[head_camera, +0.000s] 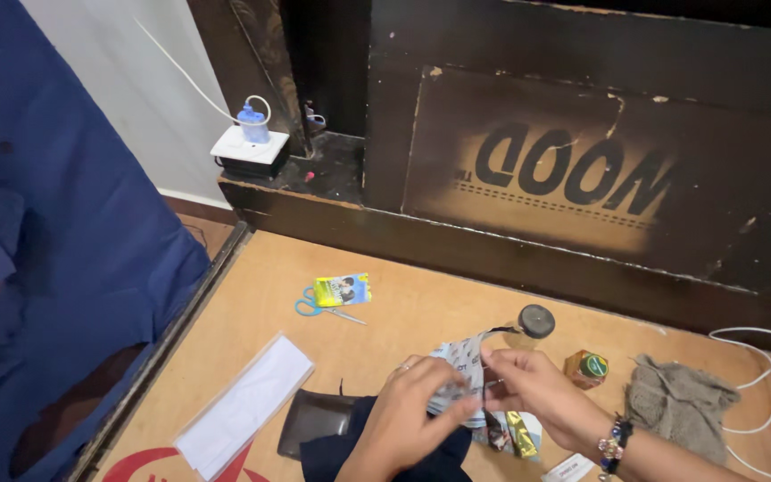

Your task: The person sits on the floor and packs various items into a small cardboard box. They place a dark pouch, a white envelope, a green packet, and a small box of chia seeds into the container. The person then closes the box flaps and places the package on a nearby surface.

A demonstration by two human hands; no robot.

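Note:
My left hand (410, 409) and my right hand (533, 389) meet over the wooden board (421, 303), both pinching a small pale printed packet (464, 364) between the fingertips. A beaded bracelet (613, 441) sits on my right wrist. Under the hands lie more small sachets, one gold (521, 435), and a dark blue cloth (377, 446). A brown wallet (314, 421) lies just left of my left hand.
Blue-handled scissors (319, 308) lie beside a yellow packet (343, 289). A white envelope (244, 403) is at the left. A dark-capped bottle (533, 323), a small jar (587, 367), a grey knitted cloth (678, 394) and a white cable (765, 375) lie right. A dark wooden panel (582, 161) stands behind.

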